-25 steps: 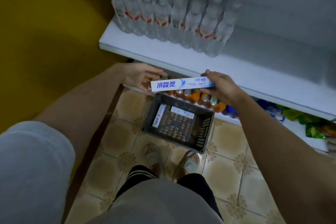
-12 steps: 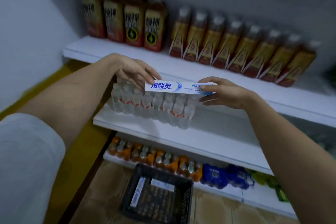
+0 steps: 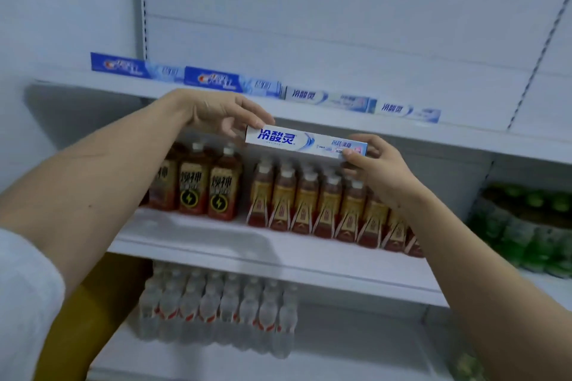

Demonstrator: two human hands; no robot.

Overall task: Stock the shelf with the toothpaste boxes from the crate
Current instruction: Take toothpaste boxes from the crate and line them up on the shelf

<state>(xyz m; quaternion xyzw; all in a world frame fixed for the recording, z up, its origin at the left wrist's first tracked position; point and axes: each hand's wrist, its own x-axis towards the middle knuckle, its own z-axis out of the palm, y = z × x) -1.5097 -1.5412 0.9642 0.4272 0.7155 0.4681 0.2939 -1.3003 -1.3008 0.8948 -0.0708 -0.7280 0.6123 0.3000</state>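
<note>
A white toothpaste box point(image 3: 306, 144) printed 冷酸灵 in blue hangs level just below the top shelf's front edge point(image 3: 402, 130), pinched at its ends by the left hand point(image 3: 216, 111) and right hand point(image 3: 374, 164). On that shelf stand two blue boxes point(image 3: 185, 74) and two white 冷酸灵 boxes point(image 3: 362, 102); bare shelf lies right of them. Amber drink bottles point(image 3: 309, 198) fill the shelf below.

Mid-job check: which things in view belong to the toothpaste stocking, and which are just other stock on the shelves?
Part of the job:
- toothpaste box, gripped by left hand and right hand
- top shelf
- four boxes already on it

Just there:
- brown drink bottles
- clear water bottles
- green bottles
</note>
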